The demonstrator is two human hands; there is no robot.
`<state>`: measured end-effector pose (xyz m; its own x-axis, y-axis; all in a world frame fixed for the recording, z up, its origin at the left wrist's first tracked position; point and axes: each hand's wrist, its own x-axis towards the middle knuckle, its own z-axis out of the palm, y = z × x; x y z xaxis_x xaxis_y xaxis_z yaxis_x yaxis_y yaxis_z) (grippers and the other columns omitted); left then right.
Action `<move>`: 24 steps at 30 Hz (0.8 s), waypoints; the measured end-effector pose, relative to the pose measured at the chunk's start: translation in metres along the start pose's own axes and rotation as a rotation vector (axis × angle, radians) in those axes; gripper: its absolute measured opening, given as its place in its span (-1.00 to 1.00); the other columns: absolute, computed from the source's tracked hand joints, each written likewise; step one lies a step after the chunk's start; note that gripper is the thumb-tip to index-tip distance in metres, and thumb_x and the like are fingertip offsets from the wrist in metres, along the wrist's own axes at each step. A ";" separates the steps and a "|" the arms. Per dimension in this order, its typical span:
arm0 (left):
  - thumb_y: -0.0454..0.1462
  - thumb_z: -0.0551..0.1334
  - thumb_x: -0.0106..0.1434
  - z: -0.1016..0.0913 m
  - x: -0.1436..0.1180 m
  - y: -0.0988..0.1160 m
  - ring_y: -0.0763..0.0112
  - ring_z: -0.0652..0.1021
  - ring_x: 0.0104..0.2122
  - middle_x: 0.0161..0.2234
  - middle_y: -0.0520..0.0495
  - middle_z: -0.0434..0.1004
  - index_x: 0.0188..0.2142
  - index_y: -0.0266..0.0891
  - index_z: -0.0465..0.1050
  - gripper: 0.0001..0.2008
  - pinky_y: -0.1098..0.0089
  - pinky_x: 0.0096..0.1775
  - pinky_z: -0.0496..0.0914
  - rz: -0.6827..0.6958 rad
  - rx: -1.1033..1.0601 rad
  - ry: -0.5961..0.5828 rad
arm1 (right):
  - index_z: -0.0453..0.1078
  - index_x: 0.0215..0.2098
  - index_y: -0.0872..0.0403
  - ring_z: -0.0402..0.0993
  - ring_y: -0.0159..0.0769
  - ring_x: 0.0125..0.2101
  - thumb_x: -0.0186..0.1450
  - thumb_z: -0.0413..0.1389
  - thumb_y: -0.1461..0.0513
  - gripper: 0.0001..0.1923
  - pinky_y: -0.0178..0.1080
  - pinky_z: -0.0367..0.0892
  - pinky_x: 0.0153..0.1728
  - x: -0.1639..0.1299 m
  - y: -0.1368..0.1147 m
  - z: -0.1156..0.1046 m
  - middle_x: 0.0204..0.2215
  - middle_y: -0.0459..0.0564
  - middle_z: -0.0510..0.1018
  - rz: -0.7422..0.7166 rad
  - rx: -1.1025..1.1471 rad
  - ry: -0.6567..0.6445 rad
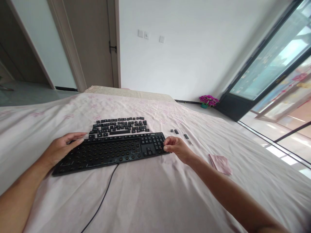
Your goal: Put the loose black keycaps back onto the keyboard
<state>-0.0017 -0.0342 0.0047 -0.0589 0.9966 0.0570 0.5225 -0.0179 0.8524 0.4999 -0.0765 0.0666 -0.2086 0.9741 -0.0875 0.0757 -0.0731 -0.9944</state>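
A black keyboard (109, 153) lies on a pink-flowered sheet, most of its keycaps removed so the bare switch holes show. The number pad at its right end still has keys. My left hand (63, 147) rests flat on the keyboard's left end, fingers apart. My right hand (175, 147) is at the right edge of the number pad, fingertips pinched on a key (165, 148) there. Several loose black keycaps (119, 126) are laid out in rows just behind the keyboard.
The keyboard's black cable (103, 197) runs toward me. A few small keycaps (175, 131) and a thin tool (187, 137) lie to the right, with a folded pink cloth (220, 163). A potted purple flower (208, 101) stands by the glass door.
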 end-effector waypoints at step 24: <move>0.16 0.28 0.08 0.000 0.000 -0.001 0.16 0.51 0.07 0.08 -0.14 0.54 0.11 -0.21 0.45 -0.29 0.23 0.20 0.27 0.009 0.049 0.015 | 0.52 -0.35 -0.01 0.43 -0.30 -0.35 0.22 0.28 0.20 -0.95 -0.26 0.26 -0.27 -0.007 -0.001 -0.014 -0.40 -0.09 0.56 -0.455 -0.923 -0.017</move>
<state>-0.0026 -0.0339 0.0038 -0.0666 0.9951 0.0731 0.5638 -0.0229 0.8256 0.5146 -0.0801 0.0685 -0.4185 0.8645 0.2786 0.7040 0.5025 -0.5019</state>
